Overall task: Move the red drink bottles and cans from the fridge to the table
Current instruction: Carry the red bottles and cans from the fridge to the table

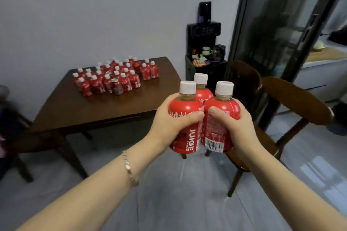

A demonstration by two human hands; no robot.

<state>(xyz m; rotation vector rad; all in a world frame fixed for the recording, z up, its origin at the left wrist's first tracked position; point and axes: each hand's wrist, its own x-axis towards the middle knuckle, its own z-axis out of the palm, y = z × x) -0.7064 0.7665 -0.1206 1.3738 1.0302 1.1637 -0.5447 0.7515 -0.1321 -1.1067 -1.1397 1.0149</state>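
Three red juice bottles with white caps are bunched upright between my hands in mid-air. My left hand (171,118) grips the left bottle (185,138), thumb across its label. My right hand (233,124) grips the right bottle (216,133). The third bottle (201,88) is wedged behind them, mostly hidden. Ahead on the left stands a dark wooden table (97,107) with several red bottles (114,77) and at least one can (115,85) clustered at its far side.
A dark wooden chair (293,103) stands close on the right, beside a glass door with a black frame (277,30). A black water dispenser cabinet (204,50) with cups sits against the wall. Grey floor lies between me and the table.
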